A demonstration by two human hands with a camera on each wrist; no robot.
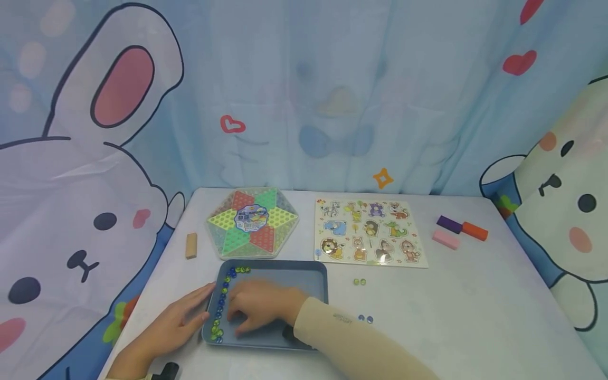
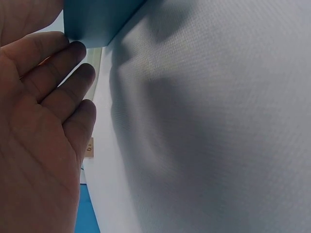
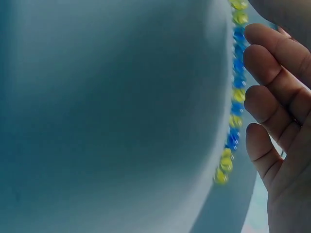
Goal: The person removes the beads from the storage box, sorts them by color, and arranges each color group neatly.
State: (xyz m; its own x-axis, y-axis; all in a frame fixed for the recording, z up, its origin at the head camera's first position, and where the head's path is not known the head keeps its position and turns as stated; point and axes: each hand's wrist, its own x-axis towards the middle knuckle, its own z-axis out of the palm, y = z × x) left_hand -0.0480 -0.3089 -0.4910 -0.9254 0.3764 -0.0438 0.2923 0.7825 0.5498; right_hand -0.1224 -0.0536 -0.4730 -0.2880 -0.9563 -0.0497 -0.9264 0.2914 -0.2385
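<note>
A blue-grey tray (image 1: 304, 278) lies on the white table near the front edge. Green and blue marbles (image 1: 221, 303) line up in a row along its left inner wall and round its far left corner. My left hand (image 1: 190, 314) lies flat on the table with straight fingers against the tray's outer left wall (image 2: 97, 19). In the left wrist view the left hand (image 2: 48, 121) shows its open palm beside that wall. My right hand (image 1: 252, 306) rests inside the tray, fingers loosely bent beside the marble row (image 3: 235, 97). The right hand (image 3: 274, 111) holds nothing over the tray floor (image 3: 112, 116).
Behind the tray lie a hexagonal Chinese checkers board (image 1: 253, 221) and an animal peg puzzle (image 1: 368, 232). A wooden block (image 1: 191, 245) lies at the left. Purple (image 1: 449, 224), orange (image 1: 475, 230) and pink (image 1: 445, 239) blocks lie at the right. Loose green marbles (image 1: 359, 282) and blue marbles (image 1: 365, 319) sit right of the tray.
</note>
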